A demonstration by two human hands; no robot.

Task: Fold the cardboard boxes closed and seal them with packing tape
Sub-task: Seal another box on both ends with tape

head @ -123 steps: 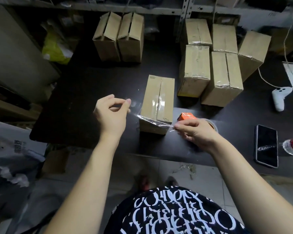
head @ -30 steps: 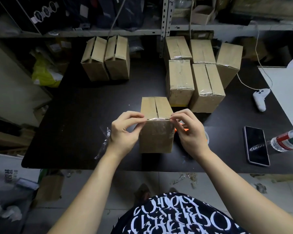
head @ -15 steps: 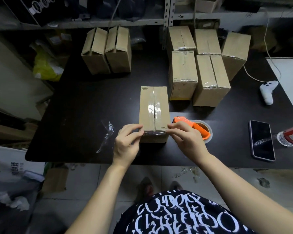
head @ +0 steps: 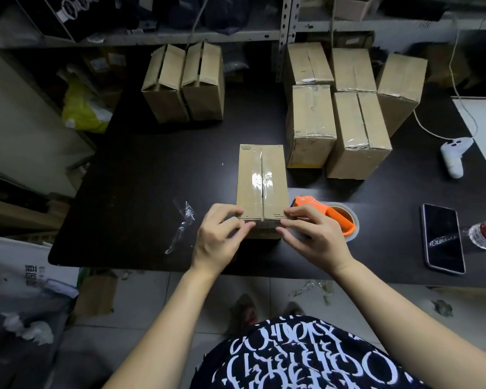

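Box [head: 262, 182] laid flat again vs 1 s ago; both hands [head: 219, 240] [head: 314, 239] now pressing tape over its near edge.

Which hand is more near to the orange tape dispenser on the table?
The right hand. It is at the near right corner of the box, right beside the orange tape dispenser and partly overlapping it. The left hand is at the near left corner, across the box.

The brown box [head: 262, 181] is showing a glossy clear strip along its seam, sitting on a black worktop [head: 141, 175]. At 3 o'clock of it an orange dispenser [head: 324, 213] is lying. A black phone [head: 442, 238] and white controller [head: 453, 155] are lying further right. The shirt [head: 306, 357] is showing white lettering on black.
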